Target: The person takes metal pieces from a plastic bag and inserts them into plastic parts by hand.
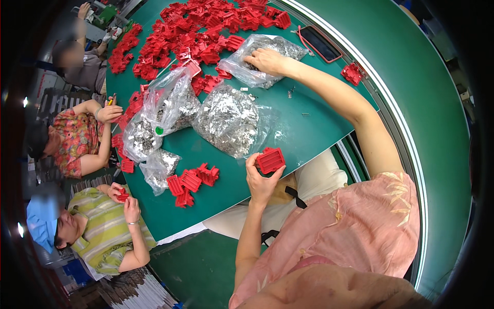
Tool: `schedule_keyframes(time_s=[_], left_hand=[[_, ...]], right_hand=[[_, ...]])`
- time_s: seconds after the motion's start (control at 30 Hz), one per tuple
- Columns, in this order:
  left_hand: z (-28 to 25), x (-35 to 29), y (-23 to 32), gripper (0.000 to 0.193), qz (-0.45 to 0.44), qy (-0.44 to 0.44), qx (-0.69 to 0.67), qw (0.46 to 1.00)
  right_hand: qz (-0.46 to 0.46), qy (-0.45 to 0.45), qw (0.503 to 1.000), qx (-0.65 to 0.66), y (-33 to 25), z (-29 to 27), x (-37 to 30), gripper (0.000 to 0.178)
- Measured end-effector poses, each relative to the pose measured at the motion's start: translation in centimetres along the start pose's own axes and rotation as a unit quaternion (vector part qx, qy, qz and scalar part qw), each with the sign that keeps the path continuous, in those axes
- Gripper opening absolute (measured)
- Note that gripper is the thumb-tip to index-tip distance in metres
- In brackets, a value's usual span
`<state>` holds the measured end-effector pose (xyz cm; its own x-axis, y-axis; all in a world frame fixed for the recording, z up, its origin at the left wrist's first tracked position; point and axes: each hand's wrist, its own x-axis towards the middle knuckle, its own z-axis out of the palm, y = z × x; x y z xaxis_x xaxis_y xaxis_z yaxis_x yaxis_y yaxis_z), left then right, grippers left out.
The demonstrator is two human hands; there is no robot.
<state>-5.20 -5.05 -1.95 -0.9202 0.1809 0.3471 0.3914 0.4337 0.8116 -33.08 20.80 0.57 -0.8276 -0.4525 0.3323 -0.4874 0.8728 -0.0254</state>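
Observation:
My left hand [261, 186] grips a red plastic housing [270, 160] with ribbed slots at the table's near edge, thumb and fingers on its sides. Farther off, my right arm stretches to a clear plastic bag [280, 46] of small metal pieces. There my right hand [268, 61] has its bent fingers down among the pieces, fingertips hidden, so what they pinch cannot be seen. Between the hands lies another clear bag [229, 119] full of small silvery parts. A few loose metal bits [290, 92] rest on the green tabletop [314, 121].
A big heap of red housings [190, 31] covers the far table. More bags [180, 105] and a small group of housings [190, 180] lie left. A phone [320, 44] and one housing [352, 74] sit right. Several co-workers [98, 226] sit along the left side.

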Motion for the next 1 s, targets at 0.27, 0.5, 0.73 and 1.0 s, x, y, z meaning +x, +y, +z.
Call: schedule_keyframes(time_s=[0.27, 0.5, 0.73, 1.0], left_hand=[[0.0, -0.3, -0.5, 0.079, -0.007, 0.007, -0.005, 1.0], [0.2, -0.1, 0.0, 0.082, 0.006, 0.021, 0.014, 1.0], [0.2, -0.2, -0.4, 0.082, 0.014, 0.016, 0.026, 0.999], [0.6, 0.0, 0.5, 0.082, 0.015, 0.023, 0.024, 0.999]], right_hand=[[-0.011, 0.073, 0.991, 0.108, -0.2, -3.7, -0.7, 0.016], [0.286, 0.044, 0.92, 0.266, -4.2, -7.5, -12.3, 0.022], [0.234, 0.08, 0.95, 0.19, -5.1, -3.7, -13.8, 0.018], [0.195, 0.044, 0.973, 0.12, -3.9, -4.2, -15.4, 0.017]])
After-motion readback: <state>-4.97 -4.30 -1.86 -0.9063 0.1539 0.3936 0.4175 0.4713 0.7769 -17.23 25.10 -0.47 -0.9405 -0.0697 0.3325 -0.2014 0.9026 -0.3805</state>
